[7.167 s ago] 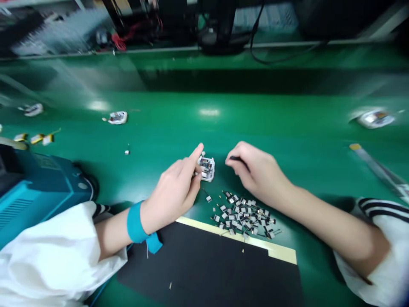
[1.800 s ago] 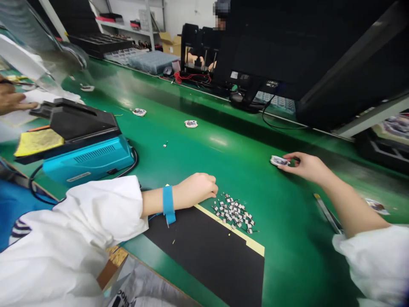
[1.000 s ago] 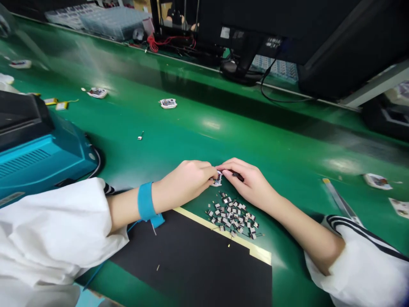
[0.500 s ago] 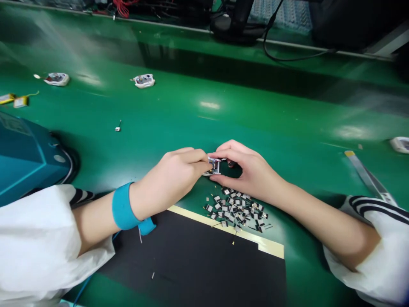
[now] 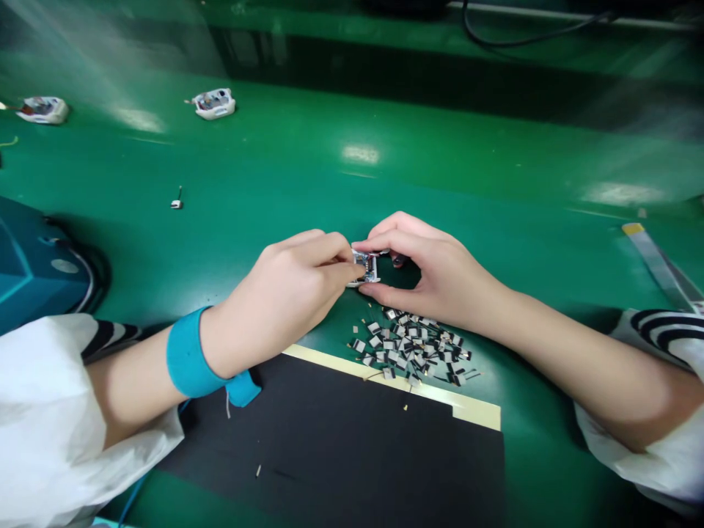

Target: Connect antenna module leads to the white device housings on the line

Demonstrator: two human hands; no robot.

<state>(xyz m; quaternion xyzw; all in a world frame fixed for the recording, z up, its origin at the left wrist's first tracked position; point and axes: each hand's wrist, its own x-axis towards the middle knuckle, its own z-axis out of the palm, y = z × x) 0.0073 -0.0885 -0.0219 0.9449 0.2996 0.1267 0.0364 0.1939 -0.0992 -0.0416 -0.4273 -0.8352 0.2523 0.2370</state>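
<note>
A small white casing with a circuit board inside (image 5: 369, 268) is between my two hands on the green table. My right hand (image 5: 421, 257) grips its upper and lower edges between thumb and fingers. From the left, my left hand (image 5: 308, 282) reaches over the casing, thumb and fingers pinched at its left part; whether a small part is between the fingertips is hidden. A teal band (image 5: 192, 352) circles my left wrist. Just below my right hand lies a pile of small black and silver parts with short wires (image 5: 410, 348).
Two more open white casings (image 5: 214, 104) (image 5: 47, 110) sit at the back left. A small white part (image 5: 176, 204) lies nearer. A blue device (image 5: 33, 271) stands at left, metal tweezers (image 5: 657, 260) at right. A black mat (image 5: 341, 447) with a yellow edge covers the front.
The view has tilted down and come closer, so the back shelf has mostly left the picture. Both hands remain at the casing, with my left fingers slightly shifted over it.
</note>
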